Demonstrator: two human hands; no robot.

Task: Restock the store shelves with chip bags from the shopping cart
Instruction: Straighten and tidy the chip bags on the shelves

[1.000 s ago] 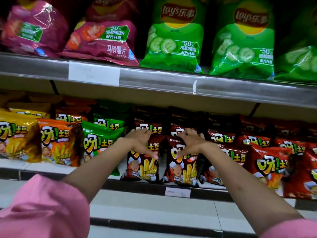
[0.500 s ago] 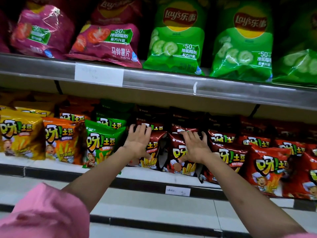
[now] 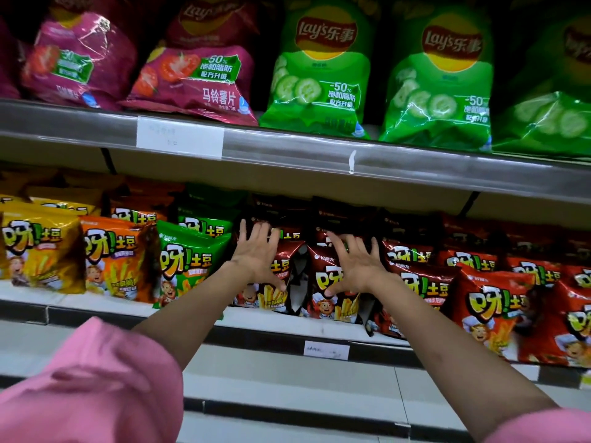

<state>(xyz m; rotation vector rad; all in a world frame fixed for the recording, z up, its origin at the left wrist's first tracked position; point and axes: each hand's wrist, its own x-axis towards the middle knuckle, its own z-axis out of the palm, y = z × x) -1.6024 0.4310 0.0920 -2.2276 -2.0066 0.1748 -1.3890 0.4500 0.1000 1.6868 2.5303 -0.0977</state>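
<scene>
rear bags (image 3: 281, 215): dark, unreadable | price tag (image 3: 326, 350): illegible | rightmost bag (image 3: 575, 321): cropped

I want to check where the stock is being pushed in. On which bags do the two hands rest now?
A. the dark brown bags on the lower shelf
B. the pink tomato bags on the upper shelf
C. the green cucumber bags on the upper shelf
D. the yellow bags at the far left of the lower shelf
A: the left hand and the right hand lie flat, fingers spread, on the dark brown bags on the lower shelf.

Dark red-brown chip bags (image 3: 332, 282) with yellow fries print, green bag (image 3: 188, 266), pink sleeve (image 3: 96, 385).
</scene>
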